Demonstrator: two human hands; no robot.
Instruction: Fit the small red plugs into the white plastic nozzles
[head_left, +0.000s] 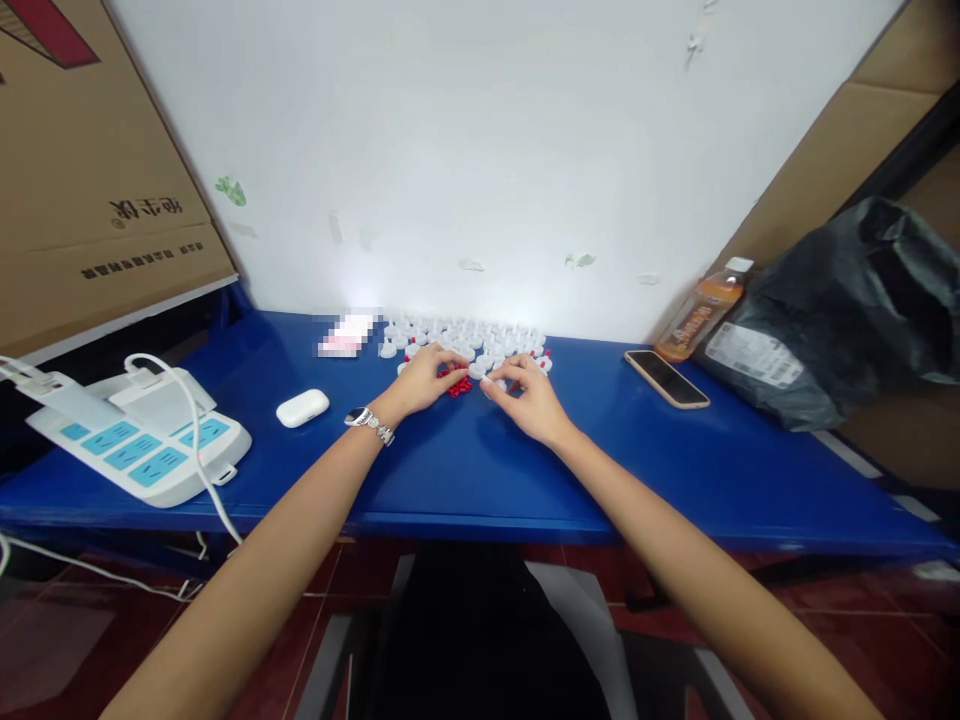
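left hand (421, 382), right hand (531, 398) half-curled, hold unclear | white pieces (466, 338) mostly tip-up, axes upright

White wall (480, 130) stands behind blue table (697, 470); pale scraps (471, 265) and a green patch (230, 190) cling to it. Printed cardboard (75, 200) at left, more cardboard (795, 170) at right. Floor (367, 575): dark red tiles, pale joints. Light brightest low on the wall.

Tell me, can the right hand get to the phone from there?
Probably yes: the phone lies off to the right hand's side, with only blue tabletop showing between, though its fingers are among white pieces now.
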